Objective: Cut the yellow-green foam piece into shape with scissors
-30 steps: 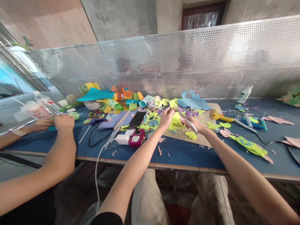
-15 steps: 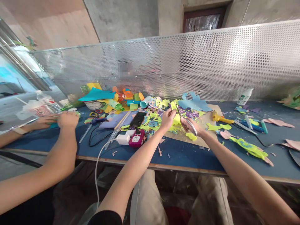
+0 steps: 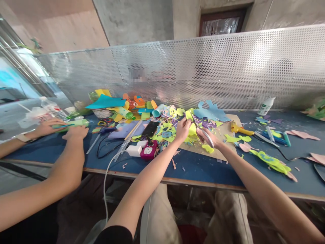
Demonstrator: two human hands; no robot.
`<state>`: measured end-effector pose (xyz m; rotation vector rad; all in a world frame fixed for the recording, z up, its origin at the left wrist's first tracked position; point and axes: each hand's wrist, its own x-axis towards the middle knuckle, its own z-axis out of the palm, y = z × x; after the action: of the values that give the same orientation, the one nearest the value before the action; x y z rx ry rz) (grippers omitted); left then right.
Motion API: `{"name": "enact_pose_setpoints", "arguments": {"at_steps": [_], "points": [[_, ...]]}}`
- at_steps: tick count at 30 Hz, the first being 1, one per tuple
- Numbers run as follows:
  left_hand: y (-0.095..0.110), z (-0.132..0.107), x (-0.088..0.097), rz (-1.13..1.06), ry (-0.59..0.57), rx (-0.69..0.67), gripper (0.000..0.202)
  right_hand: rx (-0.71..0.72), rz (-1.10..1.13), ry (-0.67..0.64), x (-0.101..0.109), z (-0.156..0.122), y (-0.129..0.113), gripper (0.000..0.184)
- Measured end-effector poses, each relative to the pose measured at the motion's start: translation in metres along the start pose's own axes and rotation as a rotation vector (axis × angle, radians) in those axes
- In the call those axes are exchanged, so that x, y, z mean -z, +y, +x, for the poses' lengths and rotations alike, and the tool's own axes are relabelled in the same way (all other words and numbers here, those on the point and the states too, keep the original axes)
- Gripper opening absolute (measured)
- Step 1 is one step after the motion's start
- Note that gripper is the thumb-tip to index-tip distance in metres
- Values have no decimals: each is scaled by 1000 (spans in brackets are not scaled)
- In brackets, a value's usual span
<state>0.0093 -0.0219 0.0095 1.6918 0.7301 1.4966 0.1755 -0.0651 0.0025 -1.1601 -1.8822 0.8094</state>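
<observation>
Between the fingers of my left hand [image 3: 183, 128] is a piece of yellow-green paper [image 3: 188, 115], held up over the scraps. My right hand [image 3: 206, 135] is closed round the handles of a pair of scissors [image 3: 209, 139]. Their blades point up and left and meet the paper's right edge; whether they are parted I cannot tell. Under both hands lies a brown sheet [image 3: 218, 154] strewn with yellow-green and purple cuttings. Just behind the scissors rests a large light-blue cut sheet [image 3: 212, 112].
To the left, a co-worker's hands [image 3: 76, 131] handle a green bottle [image 3: 80, 122]. A magenta power cube [image 3: 149, 150] with white plugs and a phone [image 3: 150, 129] lie left of my forearm. On the right are a yellow glue gun [image 3: 240, 128] and a white bottle [image 3: 266, 106]. Perforated metal screens the back.
My hands keep nearly the same place with the scissors at the paper. The co-worker's hands have shifted, showing more of the green bottle. The view has tilted slightly.
</observation>
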Motion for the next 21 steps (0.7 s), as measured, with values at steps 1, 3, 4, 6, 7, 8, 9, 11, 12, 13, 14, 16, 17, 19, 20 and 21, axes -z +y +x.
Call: {"name": "enact_pose_setpoints", "arguments": {"at_steps": [1, 3, 4, 6, 7, 8, 9, 11, 12, 13, 14, 16, 17, 19, 20, 21], "points": [[0, 0, 0, 1, 0, -3, 43, -2, 4, 0, 0, 0, -1, 54], [0, 0, 0, 7, 3, -9, 43, -15, 7, 0, 0, -1, -3, 55], [0, 0, 0, 14, 5, -12, 43, -22, -1, 1, 0, 0, -3, 55], [1, 0, 0, 30, 11, -13, 43, -38, -44, 27, -2, 1, -1, 55], [1, -1, 0, 37, 13, -11, 42, -44, -75, 55, -2, 2, 0, 55], [2, -1, 0, 40, 15, -8, 42, -52, -108, 89, -3, 3, 2, 55], [3, -2, 1, 39, 16, -5, 41, -60, -136, 122, -3, 3, 3, 54], [5, -2, 2, 29, 13, -7, 39, -69, -173, 163, -3, 5, 6, 54], [6, -2, 2, 31, 11, -10, 39, -66, -185, 162, -2, 5, 6, 53], [7, -2, 3, 41, 3, -12, 38, -59, -197, 150, -1, 5, 6, 53], [7, -2, 4, 59, -11, -11, 37, -51, -209, 134, 1, 5, 6, 52], [8, -1, 6, 103, -50, -3, 37, -39, -224, 99, 5, 4, 6, 50], [9, -1, 6, 118, -68, 5, 37, -39, -220, 84, 7, 4, 5, 49], [10, -1, 6, 120, -84, 25, 37, -45, -203, 67, 9, 3, 5, 50], [10, 0, 6, 110, -82, 36, 37, -43, -196, 61, 10, 2, 4, 51], [11, 0, 6, 93, -80, 44, 38, -36, -190, 54, 10, 1, 4, 53]]}}
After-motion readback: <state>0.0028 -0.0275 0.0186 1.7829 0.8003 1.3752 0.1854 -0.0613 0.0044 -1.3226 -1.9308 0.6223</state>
